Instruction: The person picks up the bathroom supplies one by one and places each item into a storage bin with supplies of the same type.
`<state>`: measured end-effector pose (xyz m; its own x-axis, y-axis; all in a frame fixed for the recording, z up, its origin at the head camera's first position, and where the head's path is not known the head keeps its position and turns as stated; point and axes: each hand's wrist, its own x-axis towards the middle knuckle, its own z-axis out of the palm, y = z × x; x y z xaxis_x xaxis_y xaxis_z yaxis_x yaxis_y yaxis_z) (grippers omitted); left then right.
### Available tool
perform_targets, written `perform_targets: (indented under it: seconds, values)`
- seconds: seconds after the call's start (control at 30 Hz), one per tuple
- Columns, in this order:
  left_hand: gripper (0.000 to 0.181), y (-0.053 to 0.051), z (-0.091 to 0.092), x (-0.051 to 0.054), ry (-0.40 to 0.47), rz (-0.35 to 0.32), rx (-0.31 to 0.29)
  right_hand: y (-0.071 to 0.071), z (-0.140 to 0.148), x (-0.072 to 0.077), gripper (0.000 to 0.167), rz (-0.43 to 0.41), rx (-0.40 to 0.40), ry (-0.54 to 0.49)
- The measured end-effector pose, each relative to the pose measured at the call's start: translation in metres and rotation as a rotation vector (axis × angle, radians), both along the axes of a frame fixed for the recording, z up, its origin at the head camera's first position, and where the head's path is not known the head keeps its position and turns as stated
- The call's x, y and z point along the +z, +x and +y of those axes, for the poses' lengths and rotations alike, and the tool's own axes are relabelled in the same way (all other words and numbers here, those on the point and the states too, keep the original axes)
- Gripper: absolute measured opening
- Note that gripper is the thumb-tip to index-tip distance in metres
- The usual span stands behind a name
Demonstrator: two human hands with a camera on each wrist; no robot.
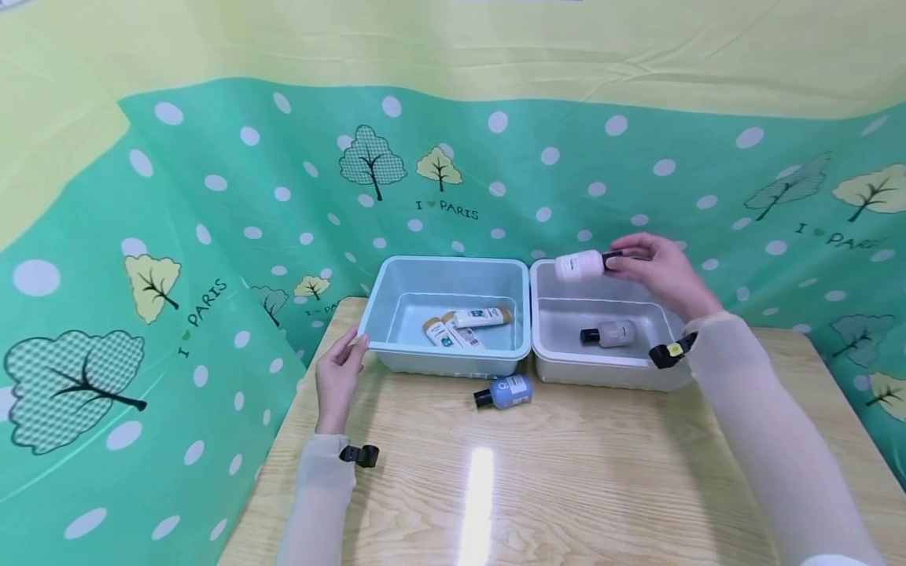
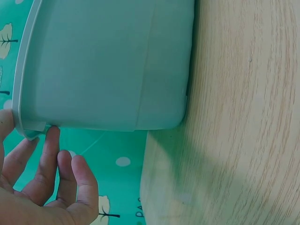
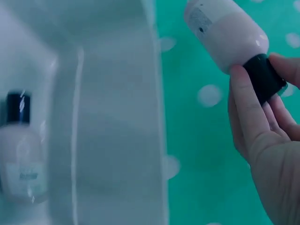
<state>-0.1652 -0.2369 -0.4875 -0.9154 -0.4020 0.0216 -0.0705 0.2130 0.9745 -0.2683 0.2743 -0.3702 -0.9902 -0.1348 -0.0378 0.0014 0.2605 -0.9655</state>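
My right hand [image 1: 661, 271] pinches a pale pink bottle [image 1: 579, 266] by its black cap and holds it tilted above the grey bin [image 1: 609, 369]. The right wrist view shows thumb and fingers around the cap of the bottle [image 3: 225, 33]. Inside that bin lies another clear, pinkish bottle [image 1: 616, 333] with a black cap. At the light blue bin [image 1: 453, 363], my left hand [image 1: 338, 385] holds the front left corner of the rim, thumb on top and fingertips beneath. Several white bottles [image 1: 481, 317] with tan caps lie in the blue bin.
A blue bottle [image 1: 511, 391] with a black cap lies on the wooden table [image 1: 566, 472], in front of where the two bins meet. Behind the bins hangs a green and yellow cloth [image 1: 566, 181], which also runs down the left side.
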Motion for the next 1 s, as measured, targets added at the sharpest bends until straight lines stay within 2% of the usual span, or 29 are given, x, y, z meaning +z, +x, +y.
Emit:
perform_targets:
  seconds: [0.17,0.27,0.37,0.53,0.67,0.87,1.0]
  values:
    - [0.060,-0.001,0.001,0.000,0.007,0.017,-0.009,-0.017,0.005,-0.018,0.056,-0.066,0.062,0.224]
    - [0.062,-0.001,0.001,-0.001,0.006,0.020,-0.007,-0.025,0.005,-0.025,0.052,-0.056,0.099,0.281]
    - [0.063,-0.001,0.001,-0.001,-0.005,0.015,-0.001,-0.033,0.004,-0.034,0.047,-0.048,0.145,0.263]
    - [0.060,0.000,0.001,-0.001,-0.018,0.002,0.007,-0.042,0.002,-0.055,0.042,-0.087,0.236,0.189]
    - [0.062,0.000,0.002,0.000,-0.010,0.001,-0.004,-0.044,0.000,-0.067,0.038,-0.079,0.273,0.250]
    - [0.062,0.000,0.002,0.000,-0.009,-0.004,0.001,-0.043,-0.003,-0.076,0.032,-0.126,0.303,0.265]
    - [0.062,0.000,0.002,0.000,-0.015,0.003,0.008,-0.043,-0.004,-0.076,0.034,-0.143,0.309,0.288]
